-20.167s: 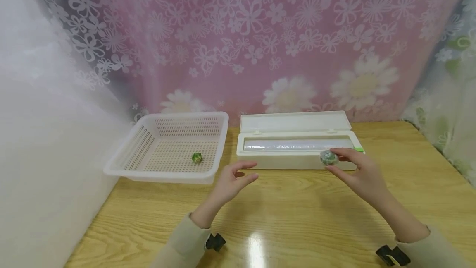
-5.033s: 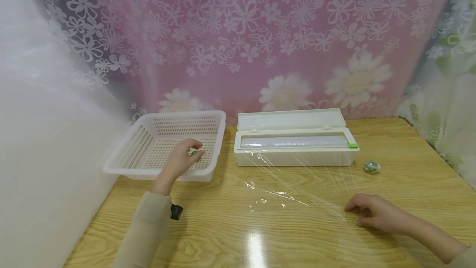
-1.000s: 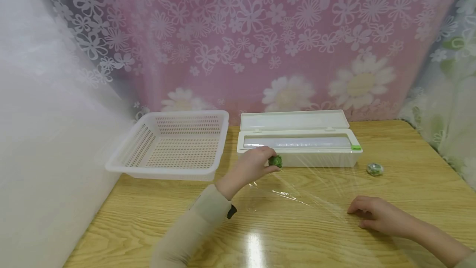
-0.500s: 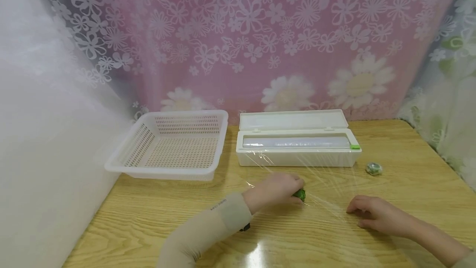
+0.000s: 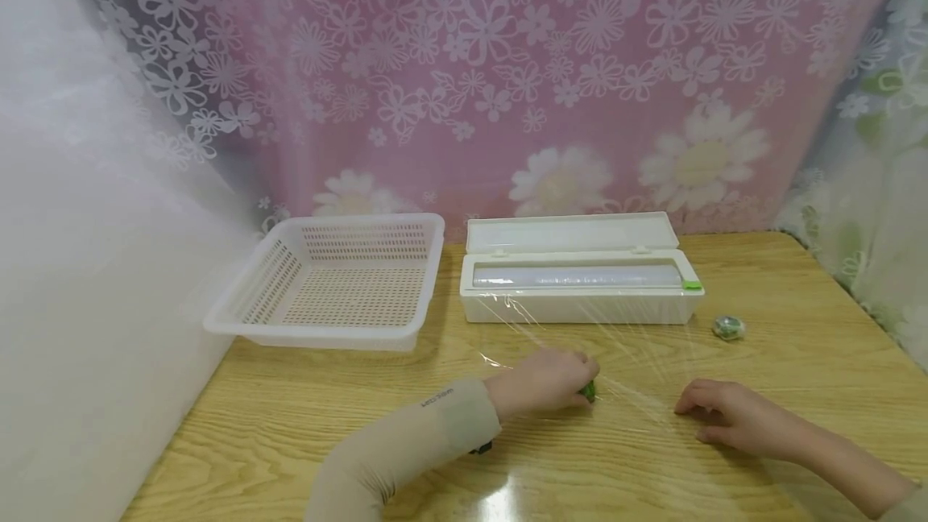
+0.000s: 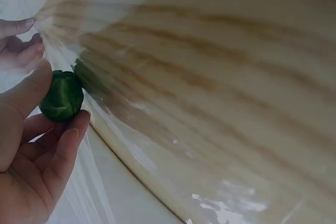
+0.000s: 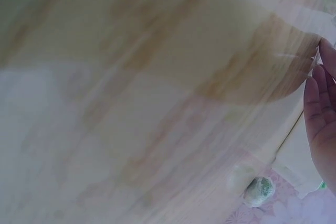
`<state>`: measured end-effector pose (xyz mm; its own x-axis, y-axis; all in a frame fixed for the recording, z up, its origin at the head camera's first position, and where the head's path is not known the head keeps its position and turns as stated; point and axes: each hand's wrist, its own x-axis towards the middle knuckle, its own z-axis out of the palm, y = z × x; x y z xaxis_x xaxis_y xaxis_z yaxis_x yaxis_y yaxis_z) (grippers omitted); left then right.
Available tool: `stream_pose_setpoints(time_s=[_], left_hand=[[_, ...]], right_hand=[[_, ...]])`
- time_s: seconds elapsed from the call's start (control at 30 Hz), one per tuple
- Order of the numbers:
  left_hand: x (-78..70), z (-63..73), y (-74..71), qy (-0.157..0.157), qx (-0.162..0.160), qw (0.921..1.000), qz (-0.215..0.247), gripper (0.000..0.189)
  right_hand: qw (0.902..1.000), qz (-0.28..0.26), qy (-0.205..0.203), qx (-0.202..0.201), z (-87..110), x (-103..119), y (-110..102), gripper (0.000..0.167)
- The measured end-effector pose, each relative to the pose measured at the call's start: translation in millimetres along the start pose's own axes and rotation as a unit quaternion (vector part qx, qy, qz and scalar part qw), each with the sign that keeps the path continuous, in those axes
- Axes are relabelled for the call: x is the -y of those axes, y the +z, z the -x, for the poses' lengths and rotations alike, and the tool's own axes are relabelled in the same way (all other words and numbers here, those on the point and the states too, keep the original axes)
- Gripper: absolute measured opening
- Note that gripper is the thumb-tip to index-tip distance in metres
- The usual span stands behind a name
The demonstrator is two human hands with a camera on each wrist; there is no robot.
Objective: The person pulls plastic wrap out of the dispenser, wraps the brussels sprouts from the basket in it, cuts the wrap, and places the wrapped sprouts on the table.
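My left hand [image 5: 547, 381] grips a green Brussels sprout [image 6: 63, 97] between thumb and fingers, low over a sheet of cling film [image 5: 631, 345]. In the head view the hand covers most of the sprout. The film stretches from the roll [image 5: 576, 276] in a white dispenser box [image 5: 580, 308] with its lid raised. On the right, my right hand [image 5: 747, 417] pinches the film's near corner, which gathers in creases toward the fingertips in the right wrist view. A film-wrapped sprout [image 5: 728, 328] lies right of the dispenser.
A white perforated basket [image 5: 312, 337] stands at the left with nothing in it. The dispenser carries a green slider [image 5: 692, 285] at its right end. Behind the wooden table [image 5: 290, 425] hangs a pink floral curtain [image 5: 464, 103].
The wrapped sprout went from my right hand to the table, and film was drawn out. My left hand took the other sprout from the basket and brought it right and nearer, down toward the film.
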<state>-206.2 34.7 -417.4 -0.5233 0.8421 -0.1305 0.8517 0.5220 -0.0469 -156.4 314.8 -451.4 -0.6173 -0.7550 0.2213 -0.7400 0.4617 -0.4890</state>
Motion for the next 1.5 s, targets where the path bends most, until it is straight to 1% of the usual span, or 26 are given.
stream_pose_setpoints(time_s=[0.07,0.17,0.33,0.43,0.5,0.57,0.63,0.7,0.77,0.83,0.9,1.0,1.13,1.2,1.3,1.4,1.5], left_hand=[[-0.8,0.0,1.0,-0.005,0.004,1.0000,0.001,0.029],[0.0,1.8,0.8,-0.004,0.004,0.9999,0.016,0.031],[5.6,5.4,-0.2,0.008,0.009,0.9972,0.074,0.026],[9.6,5.9,0.3,0.017,0.013,0.9924,0.121,0.016],[12.0,5.5,1.8,0.023,0.013,0.9891,0.145,0.010],[13.4,5.3,2.6,0.027,0.012,0.9873,0.156,0.007],[14.0,5.4,3.0,0.029,0.009,0.9876,0.154,0.008],[14.1,5.9,3.0,0.029,0.006,0.9879,0.152,0.010],[14.1,6.2,2.9,0.028,0.003,0.9874,0.155,0.011],[14.3,6.2,2.9,0.026,0.002,0.9869,0.159,0.012],[14.7,6.3,2.7,0.023,0.001,0.9862,0.164,0.012],[15.4,6.1,2.9,0.021,-0.001,0.9867,0.161,0.012],[15.6,7.1,2.1,0.022,-0.005,0.9882,0.152,0.012],[15.4,8.5,1.0,0.025,-0.012,0.9895,0.142,0.013],[15.0,10.7,-0.7,0.035,-0.027,0.9902,0.133,0.013],[14.3,12.6,-2.4,0.046,-0.042,0.9919,0.110,0.012],[13.0,14.5,-4.3,0.055,-0.039,0.9939,0.086,0.015]], right_hand=[[1.0000,-0.004,0.003,0.003,0.1,-0.1,-0.1,0.030],[0.9999,-0.005,0.007,0.005,0.0,0.1,-0.1,0.029],[0.9997,-0.009,0.018,0.012,-0.6,1.3,0.1,0.029],[0.9997,-0.014,0.019,0.012,-0.9,2.8,0.3,0.025],[0.9995,-0.016,0.022,0.014,-1.7,4.6,0.3,0.021],[0.9991,-0.013,0.035,0.019,-3.6,7.6,0.1,0.017],[0.9984,0.005,0.050,0.027,-6.4,12.6,-0.2,0.017],[0.9961,0.039,0.067,0.041,-9.9,18.6,-0.1,0.020],[0.9929,0.085,0.065,0.052,-13.5,25.0,1.0,0.021],[0.9882,0.132,0.051,0.057,-17.0,30.6,3.2,0.019],[0.9830,0.171,0.028,0.060,-20.3,34.7,5.9,0.018],[0.9728,0.226,0.000,0.051,-25.3,37.7,10.1,0.022],[0.9629,0.266,-0.021,0.038,-29.1,36.9,14.1,0.026],[0.9614,0.271,-0.024,0.039,-29.9,35.8,15.0,0.028],[0.9653,0.259,-0.013,0.034,-30.4,35.0,15.1,0.030],[0.9738,0.227,0.008,0.016,-30.2,36.0,12.9,0.032],[0.9840,0.173,0.042,0.001,-30.9,37.6,8.3,0.030]])
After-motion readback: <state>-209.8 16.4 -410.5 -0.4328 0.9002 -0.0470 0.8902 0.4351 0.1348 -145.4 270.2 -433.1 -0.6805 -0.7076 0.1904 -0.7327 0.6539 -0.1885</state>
